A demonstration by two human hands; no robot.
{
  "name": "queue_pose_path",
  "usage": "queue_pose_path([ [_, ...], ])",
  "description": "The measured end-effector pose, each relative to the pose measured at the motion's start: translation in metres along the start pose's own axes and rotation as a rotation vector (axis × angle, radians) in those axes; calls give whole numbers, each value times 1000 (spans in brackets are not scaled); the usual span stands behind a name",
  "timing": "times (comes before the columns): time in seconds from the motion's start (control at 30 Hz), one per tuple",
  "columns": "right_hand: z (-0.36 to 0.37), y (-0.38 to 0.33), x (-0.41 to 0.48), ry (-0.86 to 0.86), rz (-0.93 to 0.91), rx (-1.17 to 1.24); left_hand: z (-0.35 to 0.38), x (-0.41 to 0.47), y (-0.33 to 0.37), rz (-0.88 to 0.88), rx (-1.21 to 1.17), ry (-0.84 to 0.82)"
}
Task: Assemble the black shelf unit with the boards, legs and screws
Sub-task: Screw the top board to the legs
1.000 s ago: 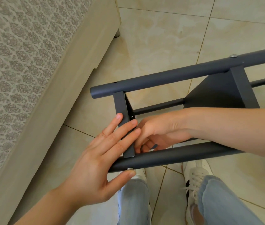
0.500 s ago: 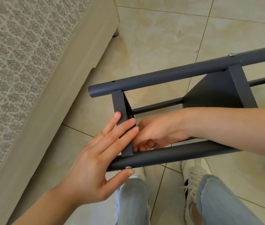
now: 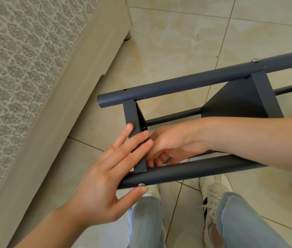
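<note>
Barely any change over the last second: the shelf unit (image 3: 240, 102) sits a touch left in view, both hands keep the same pose. So this joint is still being worked, not finished.

Left hand (image 3: 109, 176): fingers straight, pressed flat on the end board (image 3: 132, 119), thumb tip touching the screw (image 3: 141, 184) in the near leg (image 3: 195, 169). It holds nothing; it's just bracing.

Right hand (image 3: 170, 145): reaches in behind that board, just above the near leg, fingers curled. A dark sliver shows among them, but I can't tell whether they grip it.

My read: the screw is being fastened from the inside while the left hand keeps the board square. The far leg (image 3: 186, 83) has one screw head (image 3: 254, 60) further along, but the hole (image 3: 124, 90) at the end board looks empty, so likely that joint comes next.

The unit lies on its side above the person's knees, over a glossy beige tiled floor (image 3: 177, 42), no desk. A patterned upholstered bed (image 3: 25, 68) is on the left; jeans (image 3: 240, 221) and white shoes (image 3: 211, 192) are below.
</note>
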State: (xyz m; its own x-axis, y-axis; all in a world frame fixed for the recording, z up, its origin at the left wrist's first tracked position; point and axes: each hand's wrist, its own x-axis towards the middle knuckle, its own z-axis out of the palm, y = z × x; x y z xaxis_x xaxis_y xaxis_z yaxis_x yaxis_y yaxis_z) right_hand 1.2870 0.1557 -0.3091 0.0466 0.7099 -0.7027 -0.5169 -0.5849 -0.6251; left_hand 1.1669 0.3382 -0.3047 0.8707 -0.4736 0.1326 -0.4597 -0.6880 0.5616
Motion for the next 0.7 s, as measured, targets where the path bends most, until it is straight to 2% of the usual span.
queue_pose_path([
  [0.3, 1, 1, 3, 23, -40, -67, -1, 3, -1, 1, -12, 6],
  [0.47, -4, -1, 1, -40, -59, -6, -1, 4, -2, 2, -26, 11],
  [0.7, -7, 0, 6, -36, -52, -53, -3, 7, -4, -3, -22, 1],
])
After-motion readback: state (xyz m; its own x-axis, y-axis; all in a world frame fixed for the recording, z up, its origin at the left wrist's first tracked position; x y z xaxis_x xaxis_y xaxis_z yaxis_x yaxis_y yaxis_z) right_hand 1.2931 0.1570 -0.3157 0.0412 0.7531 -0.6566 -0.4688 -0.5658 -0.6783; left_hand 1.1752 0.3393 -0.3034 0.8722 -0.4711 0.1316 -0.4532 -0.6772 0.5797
